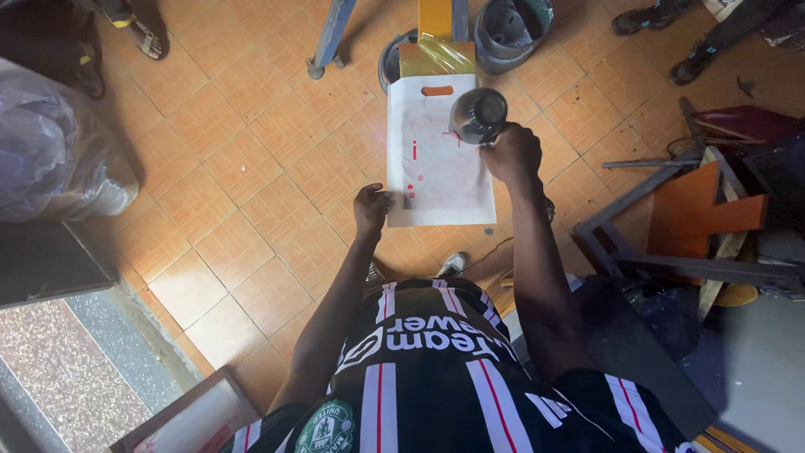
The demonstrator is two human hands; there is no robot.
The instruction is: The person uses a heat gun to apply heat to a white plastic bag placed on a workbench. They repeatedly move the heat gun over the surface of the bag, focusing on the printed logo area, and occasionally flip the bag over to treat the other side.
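Head view, looking straight down over a striped jersey [436,369] to an orange tiled floor [251,168].

White bag [436,159]: flat, rectangular, with an orange-rimmed handle slot at its far edge. It lies on a narrow support that the bag itself hides; what carries it cannot be made out. Red marks show on its face: a short vertical stroke and a few dots toward the near left corner, a faint reddish rectangle across the middle.

Left hand [371,210]: fingers curled down on the near left corner of the bag, pressing that edge. Grip closed on the bag's edge; whether it pinches or only presses cannot be told.

Right hand [513,153]: at the bag's right edge, toward the far right corner, wrapped around the base of a dark round tool [480,115] with a metallic rim. The tool sits over the far right part of the bag, touching or just above it; contact cannot be told. Grip closed on the tool.

Surroundings: yellow strip [436,46] just beyond the bag's far edge; grey bucket [511,29] beyond that; clear plastic sack [54,147] at far left; wooden and metal frame pieces [696,226] at right. Another person's shoes [671,33] at top right, a sandalled foot [138,29] at top left.
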